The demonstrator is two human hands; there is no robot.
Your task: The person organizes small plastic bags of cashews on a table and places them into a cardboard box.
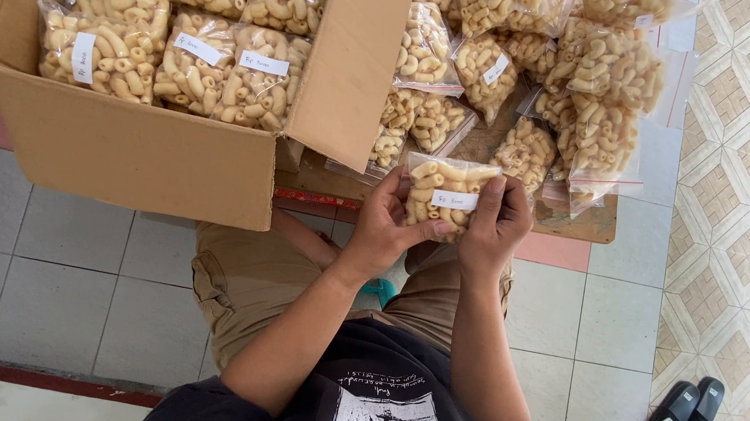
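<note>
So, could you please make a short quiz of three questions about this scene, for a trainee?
1. True or false: the clear bag of macaroni-shaped snacks is held with both the left hand and the right hand.
2. Where do the packed bags with white labels lie? A) in the open cardboard box; B) on the black sandals; C) on the person's lap.
3. Fill in: the heap of loose snack bags lies on a low wooden ____.

Key: 1 true; 2 A; 3 table.
</note>
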